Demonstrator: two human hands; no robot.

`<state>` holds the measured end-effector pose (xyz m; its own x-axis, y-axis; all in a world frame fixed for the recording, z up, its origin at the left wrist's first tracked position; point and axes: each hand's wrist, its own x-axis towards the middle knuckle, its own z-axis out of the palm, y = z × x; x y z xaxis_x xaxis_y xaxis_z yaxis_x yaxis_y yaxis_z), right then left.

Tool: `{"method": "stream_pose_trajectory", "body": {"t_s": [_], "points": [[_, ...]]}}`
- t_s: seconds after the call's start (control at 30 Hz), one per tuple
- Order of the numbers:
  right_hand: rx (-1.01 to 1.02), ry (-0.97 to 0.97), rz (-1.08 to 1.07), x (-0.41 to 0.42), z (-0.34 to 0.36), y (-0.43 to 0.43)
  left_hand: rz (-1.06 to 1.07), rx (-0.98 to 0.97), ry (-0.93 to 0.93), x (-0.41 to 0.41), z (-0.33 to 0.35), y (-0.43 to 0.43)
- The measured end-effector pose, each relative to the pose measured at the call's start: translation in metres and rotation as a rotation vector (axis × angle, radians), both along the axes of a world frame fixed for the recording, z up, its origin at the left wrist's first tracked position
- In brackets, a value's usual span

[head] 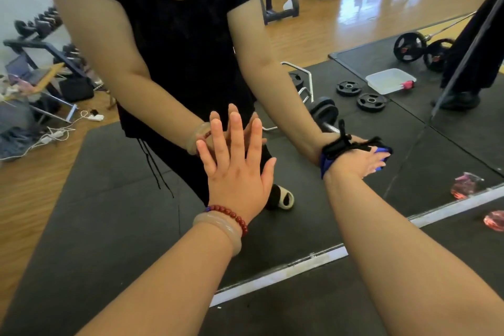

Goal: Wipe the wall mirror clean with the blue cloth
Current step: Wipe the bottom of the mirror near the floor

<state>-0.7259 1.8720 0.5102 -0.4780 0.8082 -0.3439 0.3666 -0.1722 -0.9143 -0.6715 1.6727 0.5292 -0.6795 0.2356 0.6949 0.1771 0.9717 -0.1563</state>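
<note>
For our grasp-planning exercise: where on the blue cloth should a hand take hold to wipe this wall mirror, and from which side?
Its bunched middle, from the room side, palm toward the glass. The blue cloth lies pressed against the wall mirror under the right hand, so only its back is reachable.

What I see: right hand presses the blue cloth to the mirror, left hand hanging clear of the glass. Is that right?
Not quite. The head view shows the left hand flat against the wall mirror, fingers spread, not hanging clear. The right hand does press the blue cloth to the mirror.
</note>
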Motion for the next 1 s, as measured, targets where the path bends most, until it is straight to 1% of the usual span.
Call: {"method": "stream_pose_trajectory", "body": {"t_s": [0.07, 0.1, 0.13, 0.17, 0.23, 0.27, 0.3, 0.33, 0.37, 0.4, 0.43, 0.47, 0.5, 0.53, 0.57, 0.6, 0.67, 0.7, 0.77, 0.87, 0.93, 1.0], "points": [[0.033, -0.056, 0.083, 0.002, 0.003, 0.001, 0.024, -0.003, 0.025, -0.002, -0.002, 0.003], [0.053, -0.032, 0.12, 0.001, 0.004, 0.002, 0.034, -0.002, 0.035, -0.003, -0.002, 0.004], [0.094, 0.015, 0.148, 0.0, 0.004, 0.005, 0.043, -0.001, 0.042, -0.005, -0.003, 0.004], [0.1, 0.1, 0.133, -0.001, 0.009, 0.009, 0.048, -0.001, 0.047, -0.006, -0.004, 0.005], [0.12, 0.187, 0.041, -0.004, 0.014, 0.019, 0.058, 0.0, 0.038, -0.008, -0.004, 0.008], [0.18, 0.216, 0.029, -0.005, 0.008, 0.025, 0.075, 0.012, 0.031, -0.007, -0.003, 0.012], [0.259, 0.224, 0.078, -0.003, -0.001, 0.031, 0.103, 0.042, 0.025, -0.006, -0.003, 0.017], [0.326, 0.194, 0.189, -0.001, -0.014, 0.039, 0.132, 0.084, 0.016, -0.004, -0.003, 0.026], [0.376, 0.103, 0.315, 0.001, -0.028, 0.048, 0.15, 0.12, 0.003, -0.002, -0.004, 0.036], [0.3, -0.008, 0.398, 0.0, -0.036, 0.058, 0.147, 0.124, -0.008, 0.0, -0.007, 0.049], [0.207, -0.096, 0.433, -0.001, -0.041, 0.066, 0.127, 0.092, -0.02, 0.003, -0.01, 0.063], [0.133, -0.129, 0.457, 0.001, -0.039, 0.072, 0.103, 0.042, -0.034, 0.006, -0.015, 0.078], [0.109, -0.129, 0.467, -0.001, -0.033, 0.074, 0.089, -0.001, -0.049, 0.008, -0.019, 0.093], [0.11, -0.078, 0.467, -0.001, -0.029, 0.074, 0.094, -0.018, -0.069, 0.009, -0.021, 0.107], [0.16, 0.001, 0.472, -0.003, -0.026, 0.074, 0.109, -0.014, -0.088, 0.009, -0.022, 0.12], [0.194, 0.141, 0.408, -0.003, -0.019, 0.073, 0.126, -0.003, -0.102, 0.008, -0.022, 0.132], [0.193, 0.37, 0.177, -0.009, -0.006, 0.077, 0.145, 0.002, -0.121, 0.006, -0.021, 0.15], [0.189, 0.402, 0.145, -0.011, -0.004, 0.081, 0.146, -0.002, -0.127, 0.005, -0.022, 0.157], [0.209, 0.441, 0.183, -0.011, -0.004, 0.091, 0.147, -0.004, -0.14, 0.003, -0.024, 0.167], [0.196, 0.44, 0.261, -0.004, -0.038, 0.108, 0.16, -0.02, -0.168, 0.002, -0.027, 0.178], [0.263, 0.363, 0.404, -0.002, -0.061, 0.112, 0.168, -0.032, -0.19, 0.003, -0.027, 0.183], [0.213, 0.326, 0.429, -0.005, -0.053, 0.109, 0.168, -0.032, -0.208, 0.002, -0.027, 0.188]]}}
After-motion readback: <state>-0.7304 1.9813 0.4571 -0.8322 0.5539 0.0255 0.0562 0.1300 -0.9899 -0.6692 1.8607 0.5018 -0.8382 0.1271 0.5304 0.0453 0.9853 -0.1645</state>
